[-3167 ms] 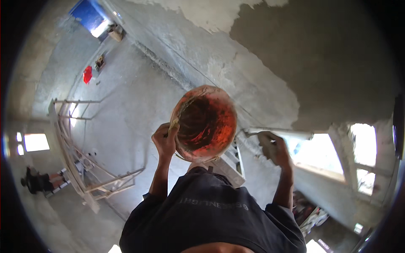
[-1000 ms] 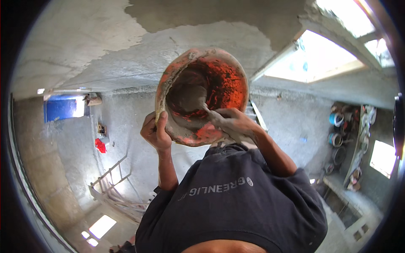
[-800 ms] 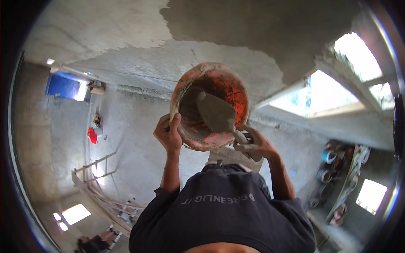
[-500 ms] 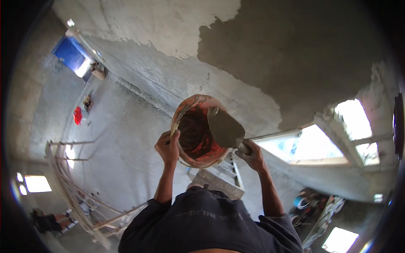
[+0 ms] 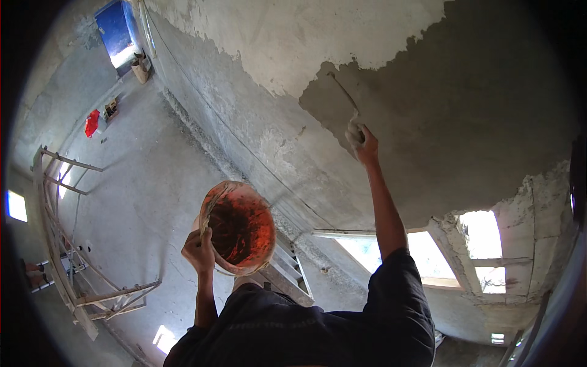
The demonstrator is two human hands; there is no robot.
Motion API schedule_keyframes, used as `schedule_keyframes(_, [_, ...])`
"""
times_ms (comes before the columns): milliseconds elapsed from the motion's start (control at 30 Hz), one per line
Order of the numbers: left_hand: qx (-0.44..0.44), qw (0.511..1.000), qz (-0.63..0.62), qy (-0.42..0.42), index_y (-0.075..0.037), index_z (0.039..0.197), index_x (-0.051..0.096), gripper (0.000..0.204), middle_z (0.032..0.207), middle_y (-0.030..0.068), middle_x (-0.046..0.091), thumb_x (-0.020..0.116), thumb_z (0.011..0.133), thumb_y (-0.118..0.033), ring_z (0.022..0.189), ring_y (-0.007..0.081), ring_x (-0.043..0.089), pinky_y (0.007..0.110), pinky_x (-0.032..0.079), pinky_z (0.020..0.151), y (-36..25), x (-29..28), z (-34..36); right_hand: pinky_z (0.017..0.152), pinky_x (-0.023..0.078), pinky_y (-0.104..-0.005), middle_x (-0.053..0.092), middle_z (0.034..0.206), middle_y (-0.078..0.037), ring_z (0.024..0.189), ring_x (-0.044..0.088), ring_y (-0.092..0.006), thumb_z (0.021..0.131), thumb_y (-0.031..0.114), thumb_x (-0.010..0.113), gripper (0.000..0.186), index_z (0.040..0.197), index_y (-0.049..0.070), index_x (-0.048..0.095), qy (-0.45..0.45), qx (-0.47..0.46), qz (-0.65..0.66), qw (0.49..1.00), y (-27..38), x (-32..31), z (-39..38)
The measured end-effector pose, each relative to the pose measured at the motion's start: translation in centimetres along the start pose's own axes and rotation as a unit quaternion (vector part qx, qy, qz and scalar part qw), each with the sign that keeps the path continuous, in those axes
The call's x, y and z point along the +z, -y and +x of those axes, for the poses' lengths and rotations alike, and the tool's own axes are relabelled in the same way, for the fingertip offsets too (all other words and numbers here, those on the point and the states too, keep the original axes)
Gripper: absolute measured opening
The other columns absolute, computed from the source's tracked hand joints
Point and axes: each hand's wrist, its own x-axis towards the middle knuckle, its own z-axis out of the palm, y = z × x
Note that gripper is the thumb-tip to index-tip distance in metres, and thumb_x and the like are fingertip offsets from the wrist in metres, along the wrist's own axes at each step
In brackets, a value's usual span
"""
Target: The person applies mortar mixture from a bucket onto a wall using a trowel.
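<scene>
Can see grey concrete floor [image 5: 153,140] bearing a crumpled red item [image 5: 92,123] just beside a small box [image 5: 110,109], a trestle-like frame [image 5: 116,297] and a tan container [image 5: 140,71].

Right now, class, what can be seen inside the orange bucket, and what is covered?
Inside the orange bucket, dark, streaky residue coats much of the left; orange shows on the right. Any surface beneath the residue is covered.

Was a bldg site, int.: wall [image 5: 361,30] part-covered w/ dark plaster [image 5: 465,110], bare conc. floor [image 5: 153,159], big frame [image 5: 116,295] stood l.h. side.
</scene>
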Motion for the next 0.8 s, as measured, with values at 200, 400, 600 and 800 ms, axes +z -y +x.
schedule_keyframes(200, [-0.039,0.999,0.009,-0.018,0.008,0.064,0.063,0.023,0.076,0.0142,0.068,0.07,0.075,-0.011,0.062,0.0232,0.062,0.035,0.046,0.059,0.9,-1.7,-0.9,0.072,0.049,-0.037,0.065,0.087,-0.02,0.08,0.064,-0.0337,0.08,0.039,0.068,0.041,0.098,0.003,0.064,0.093,0.135,-0.093,0.982,2.3,0.2,6.1])
schedule_keyframes(400, [-0.031,0.999,0.001,-0.006,0.008,0.063,0.063,0.024,0.076,0.0152,0.068,0.07,0.075,-0.012,0.063,0.0239,0.063,0.035,0.046,0.059,0.8,-0.7,-0.8,0.069,0.049,-0.0414,0.065,0.081,-0.021,0.075,0.065,-0.0336,0.082,0.046,0.066,0.049,0.093,-0.002,0.063,0.072,0.122,-0.101,0.985,-2.5,0.6,7.8])
schedule_keyframes(600, [-0.026,1.0,-0.009,0.003,0.007,0.064,0.064,0.024,0.075,0.0157,0.067,0.071,0.074,-0.014,0.062,0.0245,0.064,0.035,0.047,0.059,0.7,-0.5,-1.0,0.069,0.049,-0.0424,0.064,0.081,-0.024,0.079,0.064,-0.0373,0.085,0.041,0.064,0.046,0.089,-0.004,0.061,0.098,0.157,-0.145,0.972,3.5,-1.3,6.8])
schedule_keyframes(800, [-0.031,0.999,-0.011,0.007,0.007,0.064,0.064,0.023,0.073,0.0149,0.067,0.07,0.074,-0.013,0.062,0.0236,0.063,0.034,0.047,0.059,0.4,-0.4,-1.4,0.063,0.048,-0.0423,0.062,0.074,-0.02,0.074,0.062,-0.0392,0.085,0.032,0.064,0.034,0.086,-0.002,0.061,-0.071,-0.029,-0.211,0.975,1.0,-3.1,1.8])
